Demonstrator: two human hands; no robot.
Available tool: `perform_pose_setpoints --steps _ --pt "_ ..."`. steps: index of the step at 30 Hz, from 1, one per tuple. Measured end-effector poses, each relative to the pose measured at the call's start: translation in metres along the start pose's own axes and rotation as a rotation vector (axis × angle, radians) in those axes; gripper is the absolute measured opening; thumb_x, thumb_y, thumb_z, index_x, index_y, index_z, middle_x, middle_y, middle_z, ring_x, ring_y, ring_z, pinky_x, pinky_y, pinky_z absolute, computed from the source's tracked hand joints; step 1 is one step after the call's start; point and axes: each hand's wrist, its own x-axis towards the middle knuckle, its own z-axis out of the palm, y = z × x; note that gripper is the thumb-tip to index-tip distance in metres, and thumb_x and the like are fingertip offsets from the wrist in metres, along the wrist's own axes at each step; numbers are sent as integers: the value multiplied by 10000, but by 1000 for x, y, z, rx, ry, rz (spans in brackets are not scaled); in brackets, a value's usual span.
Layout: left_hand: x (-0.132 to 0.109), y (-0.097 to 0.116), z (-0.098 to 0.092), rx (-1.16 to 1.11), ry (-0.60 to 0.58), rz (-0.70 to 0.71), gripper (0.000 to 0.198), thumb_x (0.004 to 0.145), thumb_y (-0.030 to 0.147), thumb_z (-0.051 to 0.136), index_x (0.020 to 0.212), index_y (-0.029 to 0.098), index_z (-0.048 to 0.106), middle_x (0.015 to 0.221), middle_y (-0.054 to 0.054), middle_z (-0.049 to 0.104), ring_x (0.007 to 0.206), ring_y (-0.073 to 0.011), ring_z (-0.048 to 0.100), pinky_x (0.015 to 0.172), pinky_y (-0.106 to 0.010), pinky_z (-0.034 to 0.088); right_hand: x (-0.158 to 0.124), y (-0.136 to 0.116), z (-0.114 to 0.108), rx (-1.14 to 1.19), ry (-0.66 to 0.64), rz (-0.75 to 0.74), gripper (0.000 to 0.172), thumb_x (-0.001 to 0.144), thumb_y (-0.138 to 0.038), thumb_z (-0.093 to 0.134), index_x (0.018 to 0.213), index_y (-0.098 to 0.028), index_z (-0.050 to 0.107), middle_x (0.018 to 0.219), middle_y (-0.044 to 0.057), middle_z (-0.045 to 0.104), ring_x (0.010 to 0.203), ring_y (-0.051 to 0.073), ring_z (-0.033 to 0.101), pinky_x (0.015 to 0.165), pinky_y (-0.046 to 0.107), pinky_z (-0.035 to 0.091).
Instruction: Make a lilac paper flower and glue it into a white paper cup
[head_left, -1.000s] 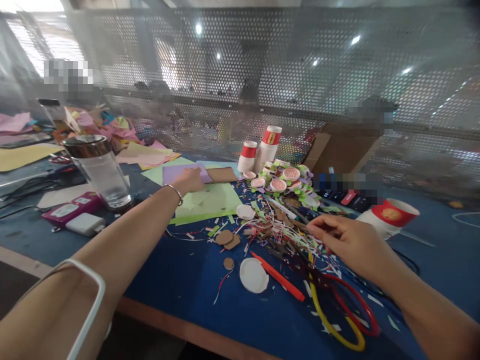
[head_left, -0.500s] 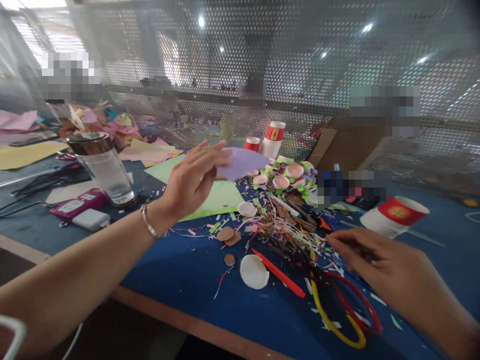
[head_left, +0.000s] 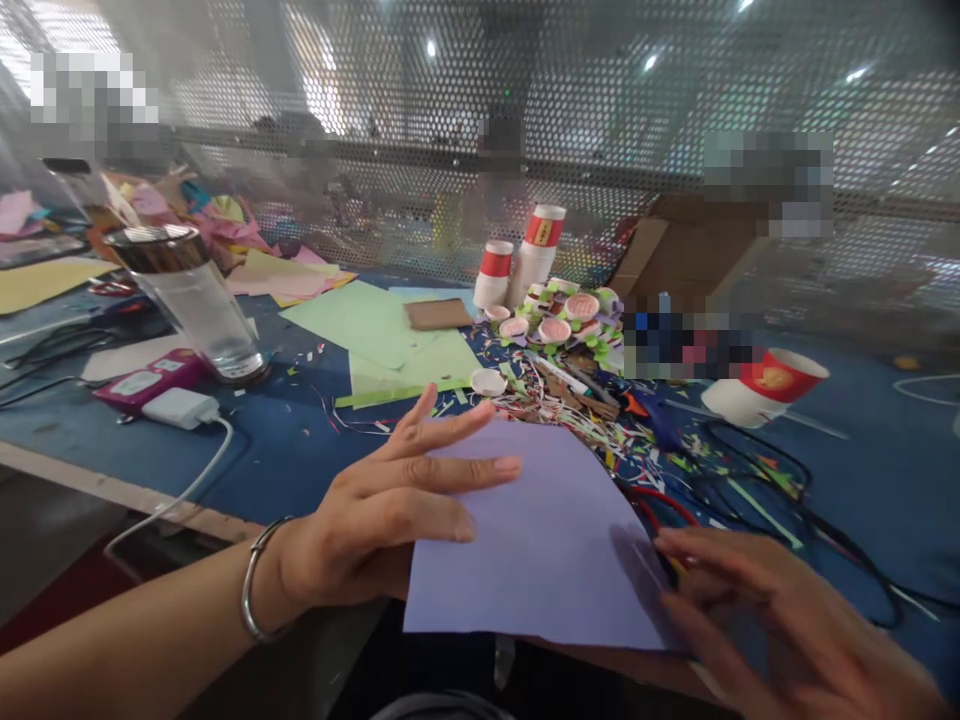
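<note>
Purple paper [head_left: 532, 570] spans the near edge of the blue bench [head_left: 296, 450] | Left hand [head_left: 390, 500] grips its left side, fingers spread on top | Right hand [head_left: 780, 610] half-curled at its right edge, whether gripping cannot be told | Scraps [head_left: 562, 400] and stacked cups [head_left: 531, 268] beyond

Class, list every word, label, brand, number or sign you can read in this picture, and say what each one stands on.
No text can be read with certainty.
Taller cup stack: dark marks on a gold panel, too small to read.
Tilted paper cup: a gold emblem on its red band, too blurred to read.
Pink discs: faint printed marks, too small to read.
Purple sheet: no writing visible.
</note>
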Motion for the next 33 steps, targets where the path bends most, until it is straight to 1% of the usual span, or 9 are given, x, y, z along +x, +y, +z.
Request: perform_pose_setpoints --steps 3,8,13,16,19,22,27,30,33 --pt "-1 1 6 -41 23 -5 72 997 232 528 1059 211 558 1383 -147 654 1472 -328 407 1209 -696 238 -6 -10 -5 -33 -35 -252 290 981 -402 590 1173 -193 651 1070 99 724 873 162 743 676 209 610" --pt "-7 3 10 -66 2 -79 96 962 139 545 1016 217 535 1388 -135 655 1491 -299 387 1222 -655 233 -16 -15 -2 -61 -41 -306 285 1004 -359 573 1190 -149 625 1101 123 696 948 172 716 829 257 598" --pt "-19 11 8 160 -202 -246 326 825 -64 491 955 225 564 1431 -40 633 1527 -233 322 1261 -575 144 -31 -14 10 -83 -70 -352 240 1002 -256 576 1184 -115 644 1125 140 700 1030 198 670 897 309 555" --pt "-28 22 6 286 -337 -385 496 740 -123 428 1012 245 620 1481 16 586 1527 -218 310 1254 -570 98 -35 -15 15 -102 -89 -403 215 1000 -215 567 1157 -112 671 1106 135 728 1030 213 661 894 337 543" --pt "-37 34 7 321 -396 -417 571 735 -75 483 1178 257 625 1514 -20 547 1478 -248 366 1195 -540 226 -37 -15 15 -109 -100 -425 229 993 -215 577 1167 -113 687 1107 131 744 1017 223 658 884 359 532" --pt "-41 45 11 340 -403 -357 523 785 -14 548 1231 250 626 1465 -45 580 1344 -247 484 1061 -442 380 -40 -14 15 -105 -107 -412 246 984 -206 593 1190 -115 692 1136 132 743 1039 224 657 891 360 525" --pt "-43 47 25 308 -314 -222 270 898 49 573 1099 198 677 1165 -31 741 1054 -163 641 900 -301 491 -45 -11 17 -96 -102 -377 263 960 -217 630 1200 -142 707 1143 114 746 1020 213 676 895 348 528" --pt "-45 43 29 274 -234 -180 234 921 77 563 1105 161 680 1065 -57 770 958 -164 683 844 -290 549 -46 -11 16 -95 -109 -365 259 947 -198 643 1192 -150 710 1129 105 749 1004 208 683 905 347 526" --pt "-48 40 28 261 -185 -163 245 936 85 547 1134 143 679 1058 -88 779 962 -175 714 831 -296 593 -49 -11 16 -89 -93 -346 259 941 -154 635 1192 -147 699 1119 105 749 1001 211 682 912 354 523"
